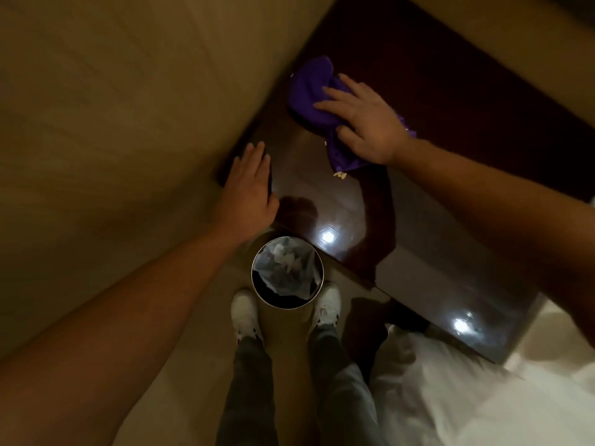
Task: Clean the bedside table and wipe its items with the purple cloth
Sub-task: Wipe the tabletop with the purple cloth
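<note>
One purple cloth (310,94) on the counter (434,101); two hands, a left hand (249,191) at the counter's near left edge and a right hand (367,120); one round bin (287,272); two white shoes (244,312) on the floor; a few pale crumbs (339,175).

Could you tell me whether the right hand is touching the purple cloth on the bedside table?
Touching. The head view shows the right hand lying flat on the purple cloth, fingers spread across it, pressing it onto the bedside table.

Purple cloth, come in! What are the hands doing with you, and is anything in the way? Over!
Right hand flat on the cloth, pressing it to the table. Left hand flat at table's edge. Crumbs beside cloth; bin below.
</note>
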Action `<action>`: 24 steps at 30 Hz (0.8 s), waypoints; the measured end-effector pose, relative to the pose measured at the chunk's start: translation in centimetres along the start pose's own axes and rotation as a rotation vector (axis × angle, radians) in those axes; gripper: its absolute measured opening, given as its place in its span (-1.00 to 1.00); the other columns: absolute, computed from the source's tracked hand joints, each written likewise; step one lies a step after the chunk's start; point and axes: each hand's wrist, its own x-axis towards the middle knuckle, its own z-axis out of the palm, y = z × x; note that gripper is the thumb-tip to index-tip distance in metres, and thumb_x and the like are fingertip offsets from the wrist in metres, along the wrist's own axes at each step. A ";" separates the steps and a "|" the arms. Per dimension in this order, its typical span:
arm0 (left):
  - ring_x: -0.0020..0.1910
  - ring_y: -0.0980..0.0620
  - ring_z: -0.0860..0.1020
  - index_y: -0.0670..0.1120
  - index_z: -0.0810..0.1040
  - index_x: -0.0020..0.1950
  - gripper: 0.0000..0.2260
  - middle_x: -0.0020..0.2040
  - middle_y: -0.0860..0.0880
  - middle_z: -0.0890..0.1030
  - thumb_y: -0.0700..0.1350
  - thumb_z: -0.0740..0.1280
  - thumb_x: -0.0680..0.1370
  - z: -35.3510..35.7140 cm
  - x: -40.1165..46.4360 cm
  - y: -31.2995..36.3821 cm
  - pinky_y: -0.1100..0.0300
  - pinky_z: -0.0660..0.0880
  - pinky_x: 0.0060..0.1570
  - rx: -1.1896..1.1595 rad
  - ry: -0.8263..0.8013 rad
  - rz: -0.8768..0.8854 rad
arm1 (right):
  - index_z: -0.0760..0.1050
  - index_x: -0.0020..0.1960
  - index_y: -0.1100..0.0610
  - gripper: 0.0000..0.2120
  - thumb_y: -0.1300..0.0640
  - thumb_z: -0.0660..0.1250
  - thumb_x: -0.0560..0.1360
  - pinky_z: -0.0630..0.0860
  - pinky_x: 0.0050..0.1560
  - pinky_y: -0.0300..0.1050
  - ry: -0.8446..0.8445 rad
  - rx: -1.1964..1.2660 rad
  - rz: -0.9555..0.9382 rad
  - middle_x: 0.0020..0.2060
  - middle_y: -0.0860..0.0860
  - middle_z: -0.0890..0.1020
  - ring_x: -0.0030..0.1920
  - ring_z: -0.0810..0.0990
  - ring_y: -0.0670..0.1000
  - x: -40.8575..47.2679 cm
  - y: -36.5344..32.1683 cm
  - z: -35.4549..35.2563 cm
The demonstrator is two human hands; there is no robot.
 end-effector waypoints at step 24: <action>0.62 0.00 0.11 -0.26 0.29 0.55 -0.40 0.61 -0.13 0.24 -0.04 -0.02 0.55 -2.1 -0.6 -0.2 0.04 0.06 0.60 -0.456 -0.014 -0.143 | 0.45 0.49 -0.03 -0.47 -0.11 0.31 0.54 0.17 0.52 0.28 0.263 0.100 0.342 0.52 0.06 0.42 0.55 0.29 0.23 -10.8 -10.9 8.4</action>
